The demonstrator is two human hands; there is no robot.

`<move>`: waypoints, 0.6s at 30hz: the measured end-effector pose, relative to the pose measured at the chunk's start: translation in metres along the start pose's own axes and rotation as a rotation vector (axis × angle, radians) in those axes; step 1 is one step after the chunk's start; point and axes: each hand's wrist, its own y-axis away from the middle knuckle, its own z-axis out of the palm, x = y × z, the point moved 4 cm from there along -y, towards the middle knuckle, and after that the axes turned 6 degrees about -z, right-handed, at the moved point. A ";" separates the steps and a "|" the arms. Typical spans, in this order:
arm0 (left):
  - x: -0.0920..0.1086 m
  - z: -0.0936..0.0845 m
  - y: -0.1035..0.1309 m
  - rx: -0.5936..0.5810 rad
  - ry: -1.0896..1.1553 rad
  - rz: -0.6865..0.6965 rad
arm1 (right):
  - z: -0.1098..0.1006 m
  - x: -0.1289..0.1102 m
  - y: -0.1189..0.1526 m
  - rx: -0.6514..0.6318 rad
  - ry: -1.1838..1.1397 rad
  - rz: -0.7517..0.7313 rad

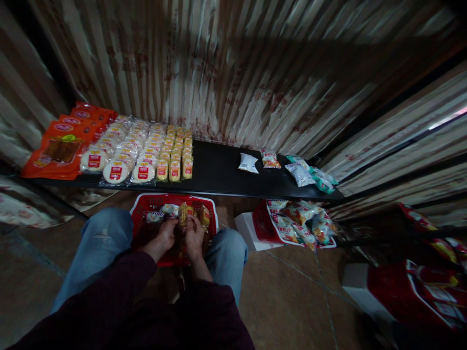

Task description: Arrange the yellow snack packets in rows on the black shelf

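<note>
Both hands are over a red basket (213, 214) between my knees. My right hand (194, 233) has its fingers closed on a yellow wrapped cake (185, 210). Close beside it, my left hand (168, 232) has its fingers drawn together near the same cake; whatever they grip is too small to tell. Another yellow cake (204, 215) and white packets (170, 210) lie in the basket. On the black shelf (215, 167) above stand rows of yellow cakes (175, 170) beside round white packaged cakes (116, 171).
Orange bags (58, 146) lie at the shelf's left end, and small snack bags (299, 174) at its right. A second red basket (264, 226) holds more bags. Another red basket (390, 291) stands at the lower right. Striped curtain hangs behind.
</note>
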 end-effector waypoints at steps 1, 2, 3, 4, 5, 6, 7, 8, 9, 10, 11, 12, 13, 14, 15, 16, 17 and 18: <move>0.000 0.000 0.000 0.013 -0.018 0.002 | -0.001 0.000 0.000 0.003 0.024 -0.013; 0.000 -0.001 -0.001 0.024 -0.034 0.007 | -0.001 0.000 -0.001 0.004 0.047 -0.023; 0.001 -0.002 -0.001 0.033 -0.046 0.018 | -0.002 0.000 -0.001 0.001 0.067 -0.030; 0.001 -0.002 -0.001 0.037 -0.051 0.033 | -0.003 -0.001 -0.001 -0.004 0.088 -0.033; 0.002 -0.003 -0.002 0.036 -0.059 0.050 | -0.003 -0.001 -0.001 -0.009 0.111 -0.034; 0.003 -0.003 -0.002 0.025 -0.075 0.071 | -0.004 -0.002 -0.001 -0.014 0.135 -0.033; 0.003 -0.003 -0.002 0.009 -0.103 0.094 | -0.005 -0.002 -0.001 -0.018 0.159 -0.031; 0.004 -0.002 -0.001 -0.011 -0.138 0.121 | -0.005 -0.003 -0.001 -0.022 0.185 -0.029; 0.005 -0.001 -0.001 -0.029 -0.176 0.150 | -0.006 -0.004 -0.001 -0.025 0.215 -0.028; 0.006 -0.001 0.001 -0.046 -0.214 0.180 | -0.007 -0.004 -0.001 -0.027 0.246 -0.028; 0.006 0.000 0.002 -0.057 -0.244 0.208 | -0.007 -0.005 -0.001 -0.029 0.277 -0.029; 0.007 0.001 0.004 -0.062 -0.264 0.231 | -0.007 -0.005 -0.001 -0.032 0.306 -0.032; 0.007 0.002 0.005 -0.066 -0.282 0.248 | -0.008 -0.005 -0.001 -0.033 0.334 -0.036; 0.007 0.002 0.007 -0.071 -0.301 0.262 | -0.008 -0.006 -0.001 -0.035 0.354 -0.038; 0.006 0.003 0.008 -0.076 -0.323 0.273 | -0.008 -0.006 -0.001 -0.039 0.365 -0.038; 0.005 0.003 0.009 -0.080 -0.346 0.285 | -0.008 -0.007 -0.001 -0.039 0.368 -0.039; 0.005 0.003 0.009 -0.080 -0.369 0.298 | -0.008 -0.007 -0.001 -0.035 0.369 -0.038; 0.005 0.003 0.009 -0.078 -0.391 0.316 | -0.009 -0.009 -0.001 -0.033 0.365 -0.036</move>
